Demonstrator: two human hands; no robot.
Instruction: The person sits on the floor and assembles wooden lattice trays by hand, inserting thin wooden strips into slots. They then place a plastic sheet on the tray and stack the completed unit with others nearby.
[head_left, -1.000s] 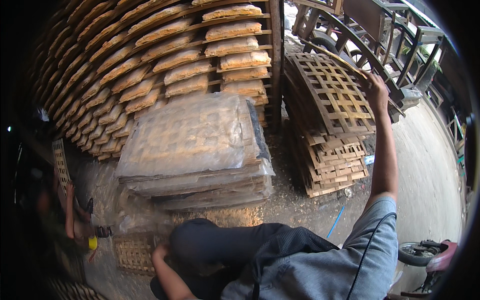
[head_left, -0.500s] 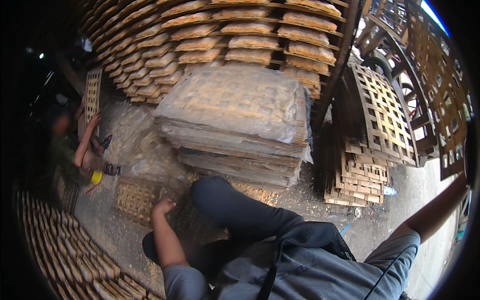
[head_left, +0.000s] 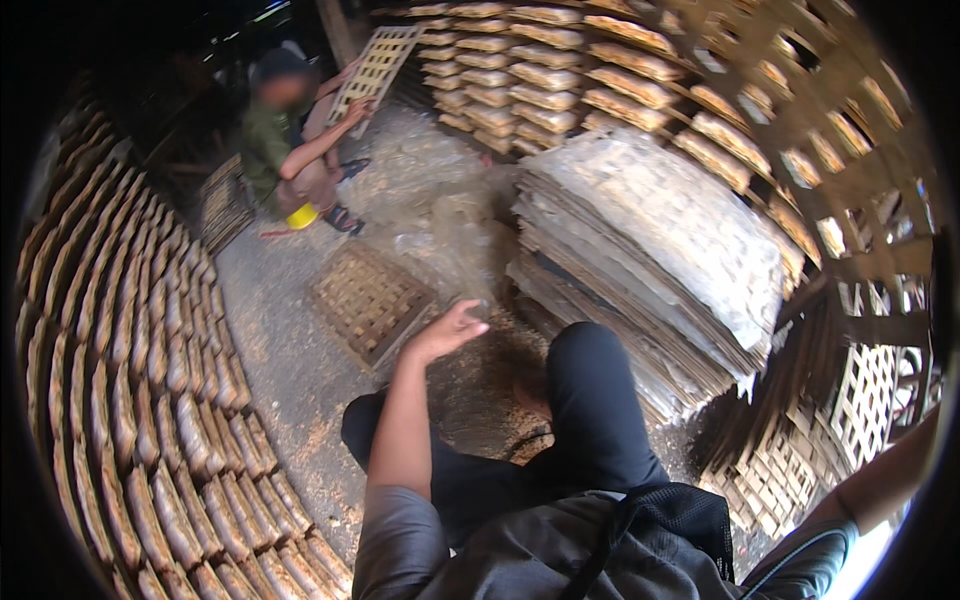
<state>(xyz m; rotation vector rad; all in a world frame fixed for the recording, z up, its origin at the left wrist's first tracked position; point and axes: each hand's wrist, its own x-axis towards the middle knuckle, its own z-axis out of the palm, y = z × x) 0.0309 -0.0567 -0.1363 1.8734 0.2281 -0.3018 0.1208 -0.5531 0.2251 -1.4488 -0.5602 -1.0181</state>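
Observation:
My left hand [head_left: 450,333] hangs in the air with its fingers loosely bent and apart, holding nothing. Below and beyond it, a rectangular woven bamboo tray [head_left: 372,300] lies on the floor. My right forearm [head_left: 890,470] reaches to the right edge, where the hand is lost in the dark rim. A large woven bamboo panel [head_left: 850,190] is raised close to me there; it stays with that arm, so it appears gripped, though the fingers are hidden. Right of my knee rises a stack of flat sheets [head_left: 660,210] under cloudy plastic.
A person [head_left: 290,150] squats at the far left, both hands on an upright woven tray [head_left: 375,70]. Racks of pale, filled trays [head_left: 150,350] line the left; another rack [head_left: 510,70] stands at the back. Empty-looking woven trays [head_left: 785,455] are piled at right. Crumpled plastic [head_left: 430,200] covers floor.
My view has turned left, bringing the person and left rack further in. My left hand has lifted forward with its fingers more spread. The raised panel has come across in front of the back rack.

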